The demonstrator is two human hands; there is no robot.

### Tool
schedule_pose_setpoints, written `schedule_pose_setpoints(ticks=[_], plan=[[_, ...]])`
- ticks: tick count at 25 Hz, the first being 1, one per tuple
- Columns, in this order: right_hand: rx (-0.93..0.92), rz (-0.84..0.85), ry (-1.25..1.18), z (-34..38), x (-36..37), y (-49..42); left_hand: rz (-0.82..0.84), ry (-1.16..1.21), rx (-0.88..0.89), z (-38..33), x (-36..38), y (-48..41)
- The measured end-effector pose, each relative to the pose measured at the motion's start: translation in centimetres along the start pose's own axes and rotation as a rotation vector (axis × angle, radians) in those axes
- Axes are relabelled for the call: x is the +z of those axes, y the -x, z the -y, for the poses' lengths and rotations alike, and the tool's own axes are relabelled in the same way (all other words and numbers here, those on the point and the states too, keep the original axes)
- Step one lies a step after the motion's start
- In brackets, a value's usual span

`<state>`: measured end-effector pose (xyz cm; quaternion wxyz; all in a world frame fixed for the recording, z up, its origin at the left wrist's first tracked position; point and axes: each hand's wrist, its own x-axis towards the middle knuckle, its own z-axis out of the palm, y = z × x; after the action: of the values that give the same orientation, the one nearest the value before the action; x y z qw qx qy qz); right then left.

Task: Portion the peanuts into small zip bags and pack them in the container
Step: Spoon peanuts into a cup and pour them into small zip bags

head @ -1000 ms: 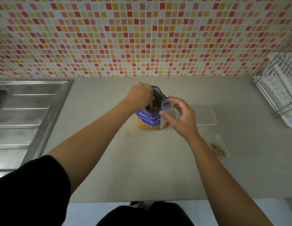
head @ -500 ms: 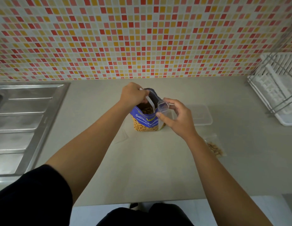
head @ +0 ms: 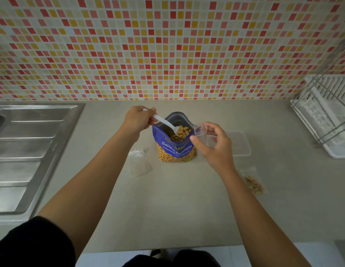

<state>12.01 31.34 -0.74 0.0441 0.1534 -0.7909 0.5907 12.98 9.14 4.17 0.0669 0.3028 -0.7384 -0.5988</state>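
Observation:
A blue salted-peanut pouch (head: 174, 149) stands open on the counter. My left hand (head: 138, 118) grips a white plastic spoon (head: 165, 124) whose bowl, heaped with peanuts, sits in the pouch mouth. My right hand (head: 214, 145) pinches a small clear zip bag (head: 200, 131), holding its mouth open just right of the pouch rim. One filled zip bag (head: 253, 184) lies at the right. Left of the pouch lie empty zip bags (head: 139, 162). A clear plastic container (head: 239, 145) sits behind my right hand.
A steel sink drainboard (head: 29, 151) fills the left side. A white dish rack (head: 326, 116) stands at the far right by the tiled wall. Bare counter stretches in front of the pouch down to the front edge.
My left hand has drawn the spoon up out of the pouch, now loaded with peanuts. My right hand keeps the small bag open beside the pouch.

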Motion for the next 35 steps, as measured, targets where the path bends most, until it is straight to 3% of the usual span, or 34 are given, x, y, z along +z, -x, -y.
schedule_pose_setpoints(ticks=[11,18,24,31,35], plan=[[-0.207,0.002,0.425,1.8,1.3,-1.6,-0.024,0.183,-0.069,-0.2,-2.8,-1.3],[-0.219,0.012,0.474,2.9,2.5,-2.6,-0.009,0.230,-0.029,-3.5,-4.0,-0.9],[-0.179,0.011,0.429,3.0,2.9,-2.4,-0.008,-0.018,0.123,-5.7,-2.3,0.2],[-0.139,-0.053,0.277,3.9,3.0,-3.2,-0.017,-0.441,0.560,-11.3,-0.6,4.3],[-0.078,-0.073,0.210,3.4,2.8,-2.8,-0.137,-0.328,0.509,-11.0,-2.9,3.6]])
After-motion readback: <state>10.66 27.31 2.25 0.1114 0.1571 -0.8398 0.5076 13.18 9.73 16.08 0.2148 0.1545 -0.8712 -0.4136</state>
